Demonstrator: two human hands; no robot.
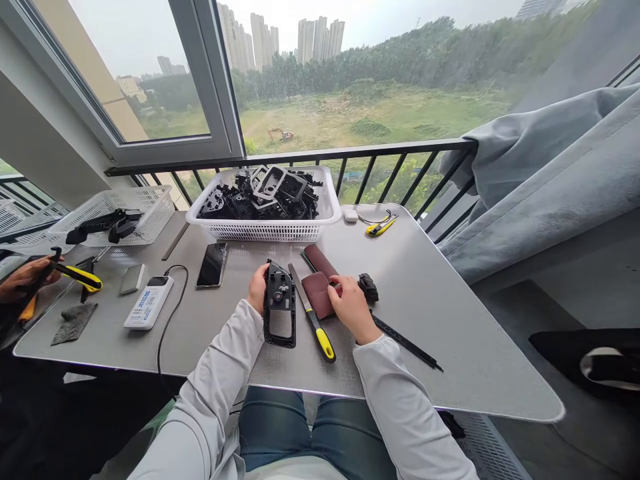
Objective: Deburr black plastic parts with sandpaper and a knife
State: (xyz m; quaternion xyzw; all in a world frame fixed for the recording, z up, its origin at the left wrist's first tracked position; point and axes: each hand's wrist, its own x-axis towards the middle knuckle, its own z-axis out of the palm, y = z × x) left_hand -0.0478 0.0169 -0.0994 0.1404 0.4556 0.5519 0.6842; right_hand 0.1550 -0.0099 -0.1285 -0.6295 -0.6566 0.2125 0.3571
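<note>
My left hand grips the side of a black moulded plastic part, which stands tilted on the table with a rectangular opening in its lower half. My right hand rests its fingers on a folded dark red abrasive sheet and appears to pinch it. Between my hands lies a flat file with a yellow and black handle. Just past my right fingers sits a small black plastic piece. A thin black rod or file lies below my right wrist.
A white mesh basket heaped with black plastic parts stands at the back of the grey table. To the left are a second basket, a phone, a power bank and a grey cloth. Another person's hand holds a yellow-handled tool.
</note>
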